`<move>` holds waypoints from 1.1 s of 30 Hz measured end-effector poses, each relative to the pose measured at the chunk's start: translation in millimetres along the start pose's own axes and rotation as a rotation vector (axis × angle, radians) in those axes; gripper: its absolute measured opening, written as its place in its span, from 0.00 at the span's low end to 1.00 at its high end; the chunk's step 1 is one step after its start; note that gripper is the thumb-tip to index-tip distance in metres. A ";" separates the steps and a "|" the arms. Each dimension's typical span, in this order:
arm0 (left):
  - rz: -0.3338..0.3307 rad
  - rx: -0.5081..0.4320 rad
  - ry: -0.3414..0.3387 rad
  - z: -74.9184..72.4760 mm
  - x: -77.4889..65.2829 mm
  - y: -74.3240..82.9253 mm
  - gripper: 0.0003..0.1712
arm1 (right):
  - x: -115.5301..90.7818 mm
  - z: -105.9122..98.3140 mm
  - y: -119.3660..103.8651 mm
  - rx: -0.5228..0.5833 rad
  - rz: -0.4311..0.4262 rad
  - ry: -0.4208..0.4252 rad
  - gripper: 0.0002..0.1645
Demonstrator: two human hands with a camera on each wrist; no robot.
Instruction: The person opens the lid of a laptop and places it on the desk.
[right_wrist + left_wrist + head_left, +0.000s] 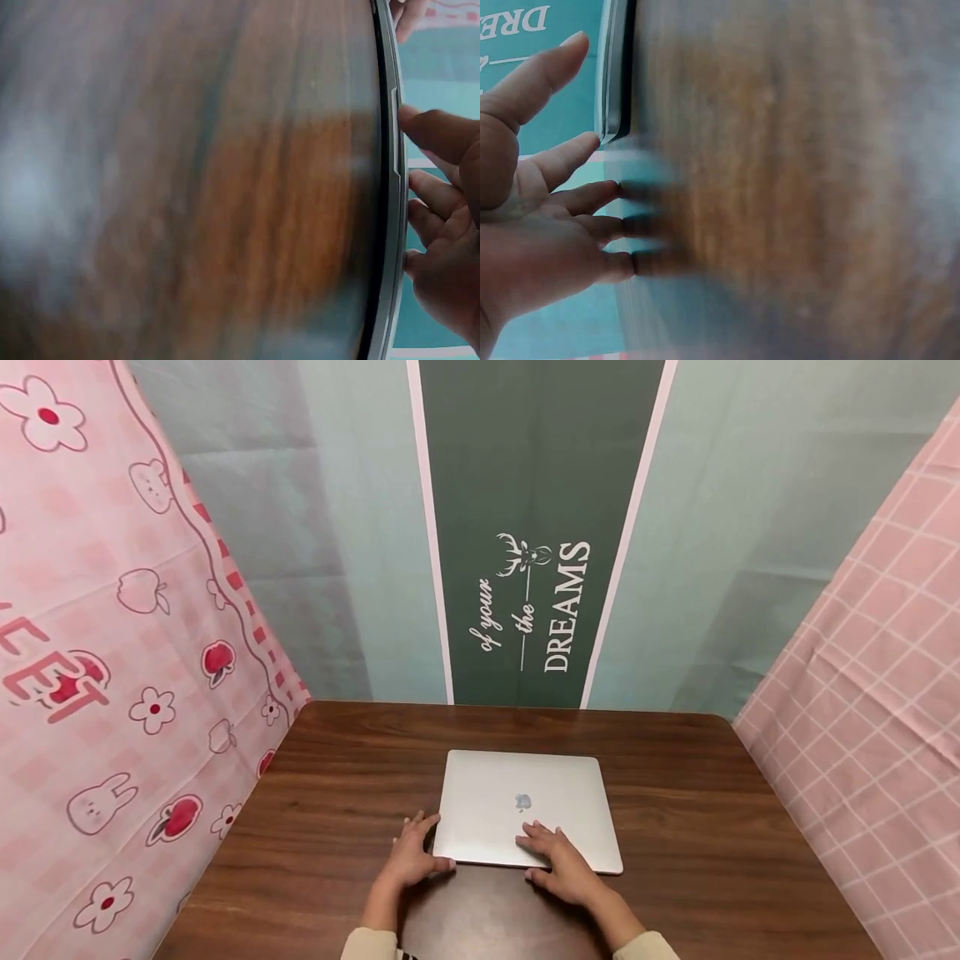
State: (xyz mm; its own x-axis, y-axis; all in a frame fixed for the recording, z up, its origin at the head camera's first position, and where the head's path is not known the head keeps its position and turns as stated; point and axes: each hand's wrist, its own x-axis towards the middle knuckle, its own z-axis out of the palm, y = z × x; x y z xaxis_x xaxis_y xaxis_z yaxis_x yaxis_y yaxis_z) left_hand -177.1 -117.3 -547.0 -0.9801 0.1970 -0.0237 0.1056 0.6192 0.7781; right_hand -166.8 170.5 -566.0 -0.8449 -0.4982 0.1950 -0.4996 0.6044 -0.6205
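A closed silver laptop (487, 793) with an apple logo on its lid lies flat on the wooden table. At its front left corner is my left hand (411, 856), fingers spread, with the index fingertip right at the left edge and the thumb by the front edge. In the left wrist view those fingers look straight, their tips down at the table. My right hand (562, 864) lies over the front of the lid, fingers extended and thumb at the front edge. The right wrist view shows the right thumb (442, 135) beside the notch in the laptop's front edge.
The dark brown table (352, 760) reaches back to a green and teal curtain (375, 527) with white lettering. Pink patterned cloth (150, 635) hangs on the left, and pink checked cloth (862, 652) on the right.
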 end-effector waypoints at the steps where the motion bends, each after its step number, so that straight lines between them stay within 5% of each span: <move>1: 0.003 -0.010 -0.008 -1.0 -0.3 -0.1 0.46 | 0.7 0.3 -0.4 0.003 0.011 -0.003 0.29; 8: 0.009 -0.019 -0.047 -0.8 2.4 -0.6 0.44 | 7.3 -3.9 -3.7 -0.065 0.066 -0.027 0.31; 21: 0.020 0.063 0.038 2.5 4.5 3.7 0.40 | 17.4 -7.3 -12.9 -0.198 0.002 0.017 0.29; 33: 0.007 0.068 0.024 6.6 -1.3 -4.4 0.41 | 15.6 -3.7 -23.6 -0.345 0.039 -0.066 0.27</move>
State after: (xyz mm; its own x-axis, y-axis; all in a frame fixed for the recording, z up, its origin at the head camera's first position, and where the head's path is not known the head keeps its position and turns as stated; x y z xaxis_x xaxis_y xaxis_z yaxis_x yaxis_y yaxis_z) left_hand -175.3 -115.3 -554.5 -0.9829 0.1839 -0.0028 0.1230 0.6685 0.7335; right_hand -168.9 150.8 -545.6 -0.8559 -0.5031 0.1199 -0.5122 0.7924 -0.3312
